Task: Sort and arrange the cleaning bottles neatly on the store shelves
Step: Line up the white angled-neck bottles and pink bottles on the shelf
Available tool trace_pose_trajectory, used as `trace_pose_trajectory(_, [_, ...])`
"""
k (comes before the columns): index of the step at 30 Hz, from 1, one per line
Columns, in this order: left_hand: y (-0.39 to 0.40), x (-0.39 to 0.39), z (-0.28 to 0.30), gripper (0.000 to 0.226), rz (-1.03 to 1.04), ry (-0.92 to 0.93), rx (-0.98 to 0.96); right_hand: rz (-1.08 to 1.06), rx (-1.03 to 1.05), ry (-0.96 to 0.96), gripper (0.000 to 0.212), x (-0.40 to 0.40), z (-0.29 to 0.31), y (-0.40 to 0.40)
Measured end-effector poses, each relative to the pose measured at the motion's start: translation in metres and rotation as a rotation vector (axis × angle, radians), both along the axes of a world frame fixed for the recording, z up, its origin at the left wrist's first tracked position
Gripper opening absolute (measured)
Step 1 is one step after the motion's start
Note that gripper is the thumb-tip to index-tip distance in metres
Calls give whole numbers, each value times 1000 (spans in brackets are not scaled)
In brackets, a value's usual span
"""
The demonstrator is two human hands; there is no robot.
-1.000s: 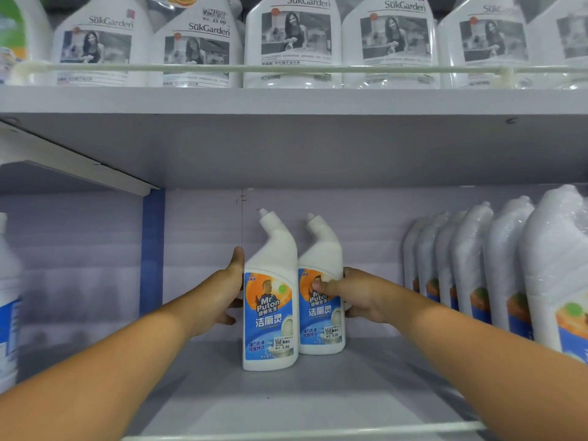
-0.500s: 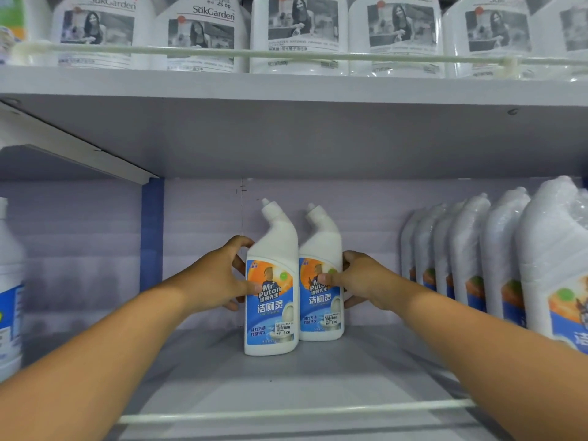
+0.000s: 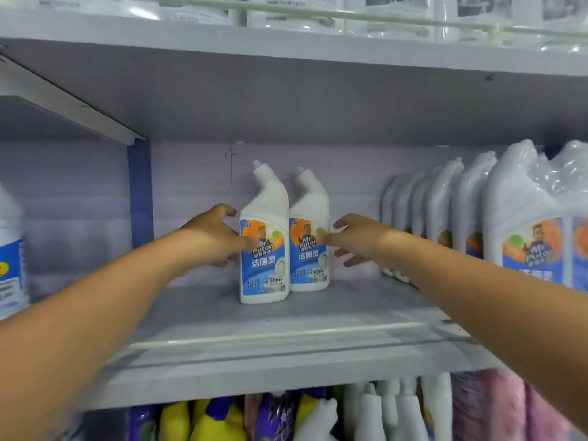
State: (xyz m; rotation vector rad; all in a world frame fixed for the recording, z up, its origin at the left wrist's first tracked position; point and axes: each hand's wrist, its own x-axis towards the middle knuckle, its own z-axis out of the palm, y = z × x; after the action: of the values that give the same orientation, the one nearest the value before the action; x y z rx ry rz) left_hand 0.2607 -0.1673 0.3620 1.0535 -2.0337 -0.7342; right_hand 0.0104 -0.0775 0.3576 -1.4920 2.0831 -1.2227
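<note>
Hidden: the fingertips of both hands were lost behind the bottles, and motion blur softened the thumbs, so contact was hard to judge.
Bottles: two white plastic angle-necked toilet-cleaner bottles with blue and orange labels stood upright, touching, at the back of the grey metal shelf; the left bottle stood slightly forward of the right bottle.
Left hand: fingers spread loosely at the left bottle's side, thumb across its label.
Right hand: fingers spread wide beside the right bottle, thumb at its label.
Surroundings: a row of shrink-wrapped white bottles lined the right; yellow and purple bottles crowded the shelf below.
Change: half a second before, both hands had wrapped the bottles more closely.
</note>
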Motion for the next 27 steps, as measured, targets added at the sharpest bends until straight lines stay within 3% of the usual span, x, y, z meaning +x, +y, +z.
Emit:
trace_pose_trajectory(2, [19,3,-5,91,65,52,1,30,-80,-67,77,4,-2,25])
trace_pose_trajectory(5, [68,4,-18,87,148,150,-157,134,-219,-132,68,11,-7,77])
trace_pose_trajectory(8, [143,0,-48,63,112,344,-283,292,-373,-214,56,16,-18,141])
trace_pose_trajectory(13, [245,-19,-124,25,3,657,-322,477,-526,-346,46,10,-78,247])
trace_pose_trajectory(16, [257,-36,-185,26,53,660,-180,495,-467,-417,45,-2,-138,273])
trace_pose_trajectory(21, [222,-54,-284,40,214,451,133,258,-173,-463,34,-32,-252,238])
trace_pose_trajectory(27, [185,-67,-342,66,208,366,215,67,-55,-319,67,-29,-329,190])
